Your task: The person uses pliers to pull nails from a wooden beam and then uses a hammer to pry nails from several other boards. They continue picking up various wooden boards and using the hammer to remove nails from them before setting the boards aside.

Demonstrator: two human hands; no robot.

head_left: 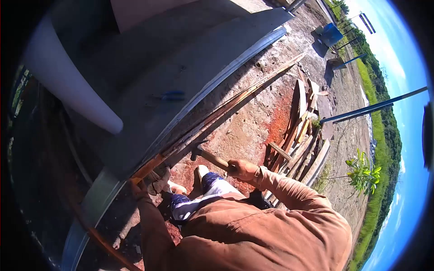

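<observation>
Right hand (242,170) — closed round hammer (204,153).

Along rim of curved grey metal sheet (190,77), long thin wooden strips (235,101); just right, wooden-handled steel hammer (209,156) in right hand (242,170); farther right, heap of short wooden planks (298,135).

Wooden-handled hammer (210,157), dark head near the long plank (235,101)

Hammer (209,156): wooden handle, dark metal head. Rim strip (97,198): smooth metal. Planks (300,135): rough wood.
</observation>
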